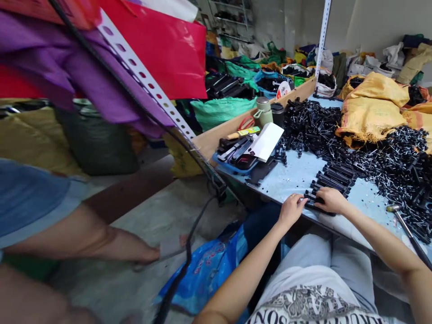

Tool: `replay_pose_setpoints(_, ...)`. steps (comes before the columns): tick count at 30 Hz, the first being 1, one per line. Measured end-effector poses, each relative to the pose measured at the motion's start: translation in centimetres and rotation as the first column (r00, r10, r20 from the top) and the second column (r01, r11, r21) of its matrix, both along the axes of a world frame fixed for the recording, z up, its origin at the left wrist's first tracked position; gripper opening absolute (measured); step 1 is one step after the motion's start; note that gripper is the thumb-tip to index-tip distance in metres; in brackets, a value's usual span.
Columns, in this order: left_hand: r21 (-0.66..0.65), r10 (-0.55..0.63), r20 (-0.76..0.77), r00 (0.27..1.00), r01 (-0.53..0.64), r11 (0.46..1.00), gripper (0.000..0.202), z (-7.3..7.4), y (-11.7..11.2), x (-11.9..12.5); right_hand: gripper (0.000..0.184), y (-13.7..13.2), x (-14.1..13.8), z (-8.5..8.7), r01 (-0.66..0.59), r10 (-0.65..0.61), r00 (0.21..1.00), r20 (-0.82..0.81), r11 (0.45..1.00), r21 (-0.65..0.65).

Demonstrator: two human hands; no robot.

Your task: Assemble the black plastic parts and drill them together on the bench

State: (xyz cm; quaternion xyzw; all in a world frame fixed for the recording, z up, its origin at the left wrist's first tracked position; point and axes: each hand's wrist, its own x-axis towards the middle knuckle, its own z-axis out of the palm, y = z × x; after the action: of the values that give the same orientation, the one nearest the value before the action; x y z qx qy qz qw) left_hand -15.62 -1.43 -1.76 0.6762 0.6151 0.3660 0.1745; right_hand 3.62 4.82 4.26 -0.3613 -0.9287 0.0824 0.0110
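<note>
Several long black plastic parts (pixel 337 175) lie side by side in a row on the light blue tabletop (pixel 293 173). At the near end of this row, close to the table's front edge, both my hands are on one black bar-shaped part (pixel 320 208). My left hand (pixel 290 210) pinches its left end between thumb and fingers. Over the middle of the same part, my right hand (pixel 330 200) curls with bent fingers, which partly hide it. The exact kind of part is too small to make out.
Heaps of small black parts (pixel 310 126) cover the table's back and right, beside yellow sacks (pixel 374 108). A hammer (pixel 405 225) lies at right. A blue tray (pixel 232 168) of tools, a green flask (pixel 263 110) and a dark cup (pixel 277 114) stand left. Another person's leg (pixel 101 234) is at left.
</note>
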Motion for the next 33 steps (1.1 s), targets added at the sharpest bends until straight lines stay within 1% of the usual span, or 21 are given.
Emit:
replay_pose_setpoints(3,-0.011,0.040,0.130,0.991,-0.039,0.999,0.022,0.0,-0.8,-0.6,0.025,-2.6,-0.3,-1.1,0.059,-0.062,0.995,0.075,0.998,0.039)
replay_pose_setpoints(5,-0.056,0.079,0.247,0.966,-0.067,0.996,0.024,0.1,-1.3,-0.6,0.026,-3.2,0.0,-1.7,0.114,-0.114,0.992,0.045,0.993,0.001)
replay_pose_setpoints(6,-0.091,0.107,0.317,0.942,-0.082,0.992,0.026,0.2,-1.5,-0.4,0.027,-3.3,0.2,-1.8,0.146,-0.146,0.989,-0.008,0.989,-0.039)
replay_pose_setpoints(8,-0.172,0.157,0.474,0.867,-0.084,0.981,0.033,0.7,-1.9,0.3,0.027,-3.4,0.1,-2.0,0.205,-0.239,0.952,-0.191,0.962,-0.182)
replay_pose_setpoints(9,-0.201,0.165,0.552,0.818,-0.061,0.978,0.038,1.1,-2.1,0.7,0.029,-3.4,-0.2,-1.9,0.204,-0.290,0.907,-0.305,0.937,-0.283)
replay_pose_setpoints(11,-0.199,0.128,0.692,0.710,0.018,0.980,0.046,2.2,-2.4,1.5,0.037,-3.7,-1.1,-1.5,0.121,-0.382,0.782,-0.493,0.868,-0.481)
replay_pose_setpoints(12,-0.176,0.105,0.747,0.656,0.044,0.983,0.047,2.9,-2.5,1.8,0.041,-3.8,-1.7,-1.2,0.056,-0.408,0.731,-0.548,0.835,-0.547)
replay_pose_setpoints(13,-0.152,0.091,0.790,0.606,0.049,0.987,0.046,3.6,-2.7,1.9,0.043,-4.0,-2.3,-0.8,0.008,-0.417,0.697,-0.584,0.818,-0.575)
replay_pose_setpoints(14,-0.142,0.094,0.824,0.559,0.044,0.989,0.046,4.3,-2.8,2.0,0.044,-4.1,-2.8,-0.3,-0.002,-0.410,0.679,-0.609,0.828,-0.561)
replay_pose_setpoints(15,-0.157,0.115,0.851,0.512,0.040,0.987,0.047,5.0,-3.0,1.9,0.045,-4.2,-3.1,0.3,0.023,-0.384,0.678,-0.627,0.863,-0.504)
replay_pose_setpoints(16,-0.196,0.149,0.873,0.465,0.054,0.979,0.048,5.6,-3.2,1.8,0.044,-4.1,-3.3,0.9,0.064,-0.335,0.693,-0.638,0.910,-0.409)
replay_pose_setpoints(18,-0.299,0.225,0.894,0.387,0.142,0.944,0.050,6.6,-3.7,1.3,0.041,-3.7,-3.4,1.9,0.101,-0.172,0.763,-0.623,0.984,-0.147)
replay_pose_setpoints(19,-0.344,0.258,0.896,0.360,0.199,0.917,0.050,7.0,-4.0,1.0,0.037,-3.5,-3.3,2.4,0.077,-0.072,0.806,-0.588,0.997,-0.017)
replay_pose_setpoints(20,-0.380,0.287,0.897,0.338,0.253,0.890,0.051,7.3,-4.2,0.8,0.034,-3.1,-3.1,2.7,0.030,0.026,0.843,-0.538,0.995,0.096)
replay_pose_setpoints(22,-0.420,0.328,0.900,0.288,0.363,0.832,0.053,7.9,-4.6,0.2,0.030,-2.5,-2.7,3.2,-0.082,0.197,0.887,-0.418,0.957,0.278)
replay_pose_setpoints(24,-0.429,0.360,0.903,0.234,0.510,0.746,0.055,8.3,-4.8,-0.4,0.026,-1.9,-2.3,3.6,-0.219,0.350,0.894,-0.280,0.886,0.408)
replay_pose_setpoints(25,-0.421,0.371,0.904,0.212,0.586,0.693,0.057,8.5,-4.8,-0.7,0.025,-1.7,-2.2,3.8,-0.298,0.426,0.879,-0.215,0.843,0.449)
replay_pose_setpoints(27,-0.400,0.381,0.904,0.195,0.701,0.590,0.058,8.8,-4.9,-1.5,0.023,-1.3,-1.8,4.3,-0.442,0.559,0.820,-0.123,0.756,0.484)
replay_pose_setpoints(30,-0.390,0.392,0.896,0.209,0.791,0.471,0.059,9.3,-5.2,-2.5,0.022,-0.8,-1.7,5.3,-0.567,0.671,0.741,-0.036,0.653,0.502)
replay_pose_setpoints(32,-0.393,0.388,0.893,0.228,0.814,0.427,0.059,9.6,-5.4,-3.0,0.022,-0.5,-2.0,5.8,-0.611,0.700,0.713,0.033,0.598,0.518)
replay_pose_setpoints(33,-0.393,0.378,0.896,0.233,0.812,0.431,0.059,9.7,-5.6,-3.1,0.022,-0.3,-2.3,5.9,-0.621,0.708,0.704,0.052,0.579,0.529)
